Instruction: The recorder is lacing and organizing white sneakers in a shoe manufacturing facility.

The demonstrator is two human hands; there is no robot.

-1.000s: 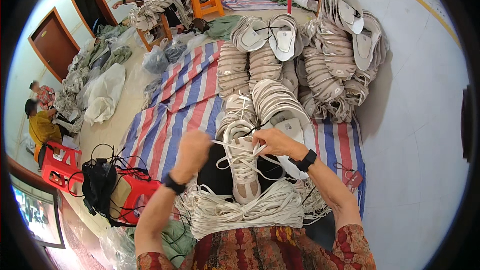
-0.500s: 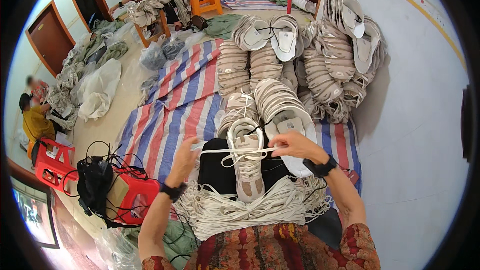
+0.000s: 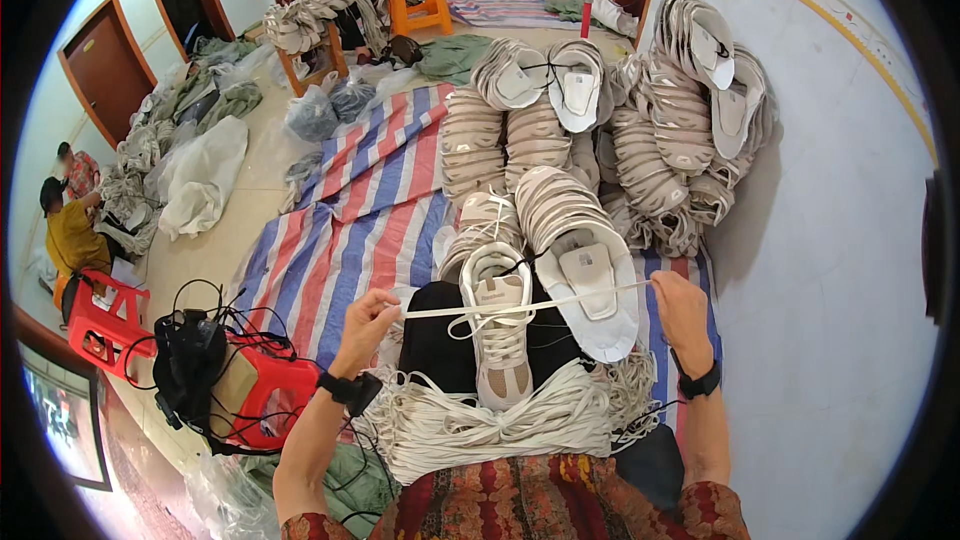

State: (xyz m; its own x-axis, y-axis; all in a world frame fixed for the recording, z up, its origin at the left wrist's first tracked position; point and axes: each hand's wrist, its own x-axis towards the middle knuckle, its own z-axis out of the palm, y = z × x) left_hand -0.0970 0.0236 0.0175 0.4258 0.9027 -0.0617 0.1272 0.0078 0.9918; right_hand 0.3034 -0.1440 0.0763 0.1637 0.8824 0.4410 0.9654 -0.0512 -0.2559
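Between my hands a cream shoelace (image 3: 590, 295) is pulled out straight. One end is pinched in my left hand (image 3: 368, 332), the other in my right hand (image 3: 682, 312), which is farther out. The lace crosses the throat of a beige and white shoe upper (image 3: 503, 380), whose toe points toward me over my lap. Lower lacing zigzags down its front, and a small loop hangs at the left of the throat. Just right of it lies a stack of nested uppers (image 3: 572, 225) with a white insole side facing up. A thick bundle of loose laces (image 3: 490, 430) covers my lap.
Tall piles of uppers (image 3: 655, 140) stand against the right wall. Striped sheeting (image 3: 350, 230) covers the floor. Left of me, red stools (image 3: 270, 390) carry a black bag (image 3: 190, 355) and cables. Other people sit farther back and left, among more uppers and plastic bags.
My right hand has moved outward to the right, drawing its lace out long. My left hand has stayed near its place, still pinching. The shoe upper has barely shifted.
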